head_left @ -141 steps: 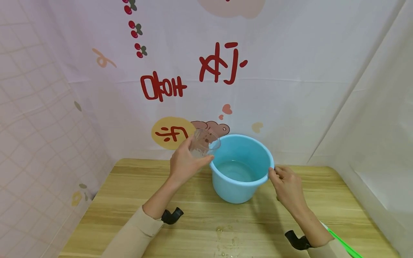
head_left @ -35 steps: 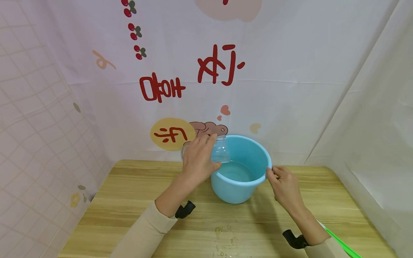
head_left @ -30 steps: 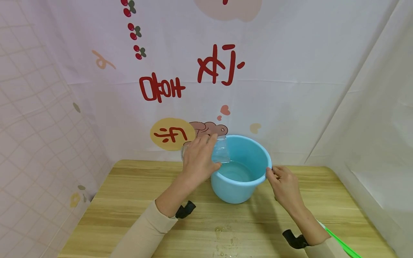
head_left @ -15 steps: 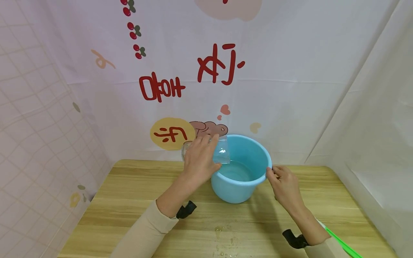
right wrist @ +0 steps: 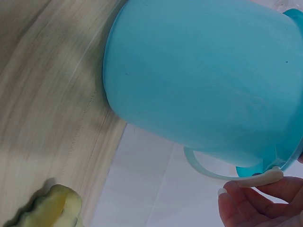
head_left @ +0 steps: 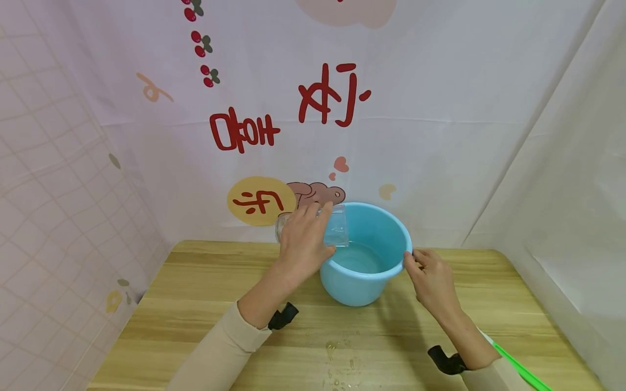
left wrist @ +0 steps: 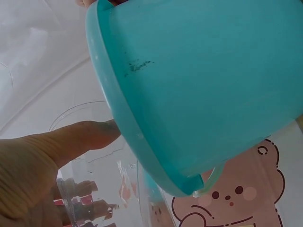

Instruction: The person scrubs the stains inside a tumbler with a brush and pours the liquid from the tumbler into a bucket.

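Observation:
My left hand (head_left: 303,241) grips a clear cup (head_left: 338,228) tipped on its side, its mouth over the left rim of a light blue bucket (head_left: 352,288). The bucket stands on the table, with shallow water (head_left: 359,258) inside. In the left wrist view the thumb touches the bucket's rim, and the curled fingers show through the cup (left wrist: 106,158). On the far side, my right hand (head_left: 434,279) holds the bucket at its rim. The right wrist view has those fingers around the bucket's pale handle (right wrist: 258,179). Whether liquid is leaving the cup, I cannot tell.
Small puddles (head_left: 331,347) lie on the wooden table (head_left: 195,304) in front of the bucket. A green and white stick-like thing (head_left: 520,366) lies beside my right forearm. A yellow-green lumpy object (right wrist: 54,208) sits on the table. A printed cloth (head_left: 430,136) hangs close behind.
Since the oldest frame, my left hand has moved right and tipped the cup over the bucket's rim. Over the last second both hands have stayed almost still.

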The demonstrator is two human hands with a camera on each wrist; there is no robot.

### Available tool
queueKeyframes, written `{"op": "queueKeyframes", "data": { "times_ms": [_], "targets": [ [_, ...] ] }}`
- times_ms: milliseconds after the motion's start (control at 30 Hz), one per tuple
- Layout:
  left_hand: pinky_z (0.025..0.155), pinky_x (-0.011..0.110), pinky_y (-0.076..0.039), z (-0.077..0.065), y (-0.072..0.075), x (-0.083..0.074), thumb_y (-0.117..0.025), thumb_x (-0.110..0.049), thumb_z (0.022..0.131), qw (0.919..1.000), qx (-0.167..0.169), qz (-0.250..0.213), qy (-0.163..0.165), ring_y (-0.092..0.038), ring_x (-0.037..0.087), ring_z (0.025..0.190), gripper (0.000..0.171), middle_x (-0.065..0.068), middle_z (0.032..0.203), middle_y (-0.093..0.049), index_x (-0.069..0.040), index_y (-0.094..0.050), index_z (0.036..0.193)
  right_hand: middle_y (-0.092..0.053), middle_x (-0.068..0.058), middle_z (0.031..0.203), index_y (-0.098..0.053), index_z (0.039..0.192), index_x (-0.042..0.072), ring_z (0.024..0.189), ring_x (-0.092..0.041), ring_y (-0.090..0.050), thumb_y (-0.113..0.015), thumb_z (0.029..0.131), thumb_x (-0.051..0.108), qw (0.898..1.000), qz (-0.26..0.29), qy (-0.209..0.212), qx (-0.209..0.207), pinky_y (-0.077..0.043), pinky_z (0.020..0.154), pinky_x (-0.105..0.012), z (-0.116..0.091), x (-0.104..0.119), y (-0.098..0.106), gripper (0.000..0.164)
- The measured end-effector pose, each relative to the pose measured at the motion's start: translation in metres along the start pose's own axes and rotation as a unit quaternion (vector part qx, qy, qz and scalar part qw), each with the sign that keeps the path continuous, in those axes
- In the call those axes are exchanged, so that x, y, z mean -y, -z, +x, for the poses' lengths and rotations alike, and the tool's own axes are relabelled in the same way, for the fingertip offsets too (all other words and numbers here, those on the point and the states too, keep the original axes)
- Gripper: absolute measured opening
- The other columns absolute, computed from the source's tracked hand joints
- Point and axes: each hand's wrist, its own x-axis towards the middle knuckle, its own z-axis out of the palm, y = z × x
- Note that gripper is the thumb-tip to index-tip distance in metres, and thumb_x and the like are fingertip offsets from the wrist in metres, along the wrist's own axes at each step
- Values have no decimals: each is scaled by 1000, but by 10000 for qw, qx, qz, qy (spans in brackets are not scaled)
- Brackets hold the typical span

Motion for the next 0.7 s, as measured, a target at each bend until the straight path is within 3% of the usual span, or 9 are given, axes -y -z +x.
{"op": "queueKeyframes", "data": {
  "times_ms": [367, 700],
  "targets": [
    [109, 48, -47, 1, 1, -2, -99, -26, 72, 9998, 49, 184, 34, -56, 32, 123, 87, 14, 132, -64, -6, -57, 146, -70, -21, 116, -78, 117, -2, 100, -37, -68, -53, 109, 25, 10000, 0, -53, 27, -56, 72, -36, 0, 1, 0, 37],
    [112, 49, -45, 1, 0, -3, -99, -26, 74, 9996, 143, 224, 21, -55, 33, 125, 88, 13, 136, -63, -6, -56, 148, -70, -21, 116, -77, 118, -2, 100, -36, -68, -53, 109, 25, 10000, -28, -85, 26, -56, 72, -36, 0, 2, 1, 38]
  ]
}}
